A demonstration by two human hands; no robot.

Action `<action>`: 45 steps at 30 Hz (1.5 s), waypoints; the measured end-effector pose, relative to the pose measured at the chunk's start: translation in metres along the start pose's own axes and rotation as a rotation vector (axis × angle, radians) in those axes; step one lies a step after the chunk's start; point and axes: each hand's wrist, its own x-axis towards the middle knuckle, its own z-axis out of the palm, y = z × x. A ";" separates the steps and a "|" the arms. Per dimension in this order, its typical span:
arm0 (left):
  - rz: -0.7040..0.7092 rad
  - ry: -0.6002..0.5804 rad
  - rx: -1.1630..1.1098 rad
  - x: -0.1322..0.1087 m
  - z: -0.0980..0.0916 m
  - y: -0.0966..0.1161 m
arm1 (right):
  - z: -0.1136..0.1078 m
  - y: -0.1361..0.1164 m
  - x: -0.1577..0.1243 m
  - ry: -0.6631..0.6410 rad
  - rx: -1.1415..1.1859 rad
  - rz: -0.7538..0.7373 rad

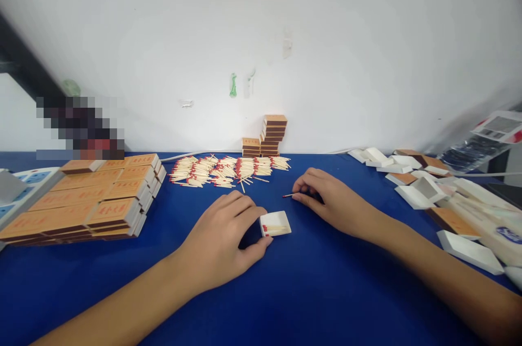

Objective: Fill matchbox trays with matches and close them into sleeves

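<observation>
Gripping the white tray (278, 217) on the table (293, 297) with your left hand (226, 232), you pinch a lone match (288, 195) in your right hand (324, 193) just off its far side; best lay it gently, red head left, like the matches inside (276, 230)

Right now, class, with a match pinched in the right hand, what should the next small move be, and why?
Probably the right hand should lay its match in the white matchbox tray: the left hand holds that tray, bare room shows beside the matches inside, and the pinched match's red head points left, like theirs.
</observation>
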 end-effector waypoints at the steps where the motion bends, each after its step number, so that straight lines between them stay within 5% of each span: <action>1: 0.001 0.002 0.001 0.000 0.000 0.000 | 0.002 0.001 0.001 -0.015 0.013 0.014; 14: -0.023 -0.021 0.031 -0.002 0.000 -0.001 | 0.043 -0.042 0.061 0.082 -0.061 0.136; 22: -0.033 -0.002 0.038 -0.002 0.000 -0.007 | 0.042 -0.039 0.063 0.049 -0.056 0.150; 28: -0.110 0.037 0.064 0.001 -0.001 -0.009 | 0.020 -0.044 0.048 0.081 0.033 0.072; 35: -0.107 0.059 0.043 0.001 0.000 -0.010 | 0.014 -0.070 0.015 -0.081 0.034 -0.058; 45: -0.111 0.019 0.037 0.001 -0.001 -0.008 | 0.004 -0.065 0.022 -0.161 -0.006 -0.054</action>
